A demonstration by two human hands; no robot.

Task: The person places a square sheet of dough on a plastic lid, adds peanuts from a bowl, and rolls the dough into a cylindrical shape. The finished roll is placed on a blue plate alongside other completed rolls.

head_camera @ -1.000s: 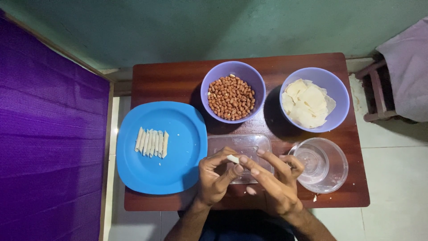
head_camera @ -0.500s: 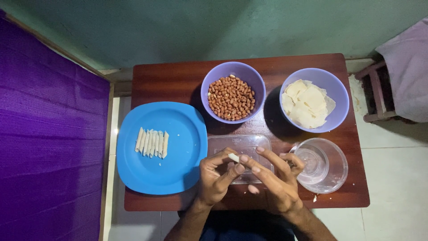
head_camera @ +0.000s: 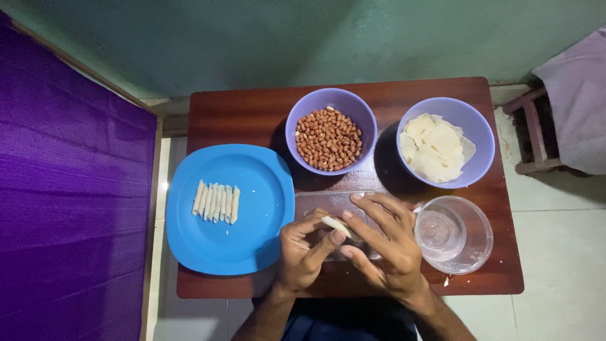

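Observation:
My left hand (head_camera: 304, 252) and my right hand (head_camera: 385, 243) meet over a clear rectangular tray (head_camera: 328, 201) near the table's front edge. Between the fingertips of both hands is a small pale rolled wrapper (head_camera: 334, 225). To the left, a blue plate (head_camera: 252, 215) carries a row of several finished pale rolls (head_camera: 216, 202). Behind my hands stands a purple bowl of peanuts (head_camera: 329, 137). A second purple bowl (head_camera: 470, 129) at the back right holds several thin pale wrappers (head_camera: 435, 148).
A clear glass bowl (head_camera: 470, 243) with a little water sits right of my right hand. The small brown wooden table (head_camera: 240, 110) stands against a green wall. A purple cloth (head_camera: 69, 202) hangs at the left; a wooden stool (head_camera: 536, 136) with pale fabric is at the right.

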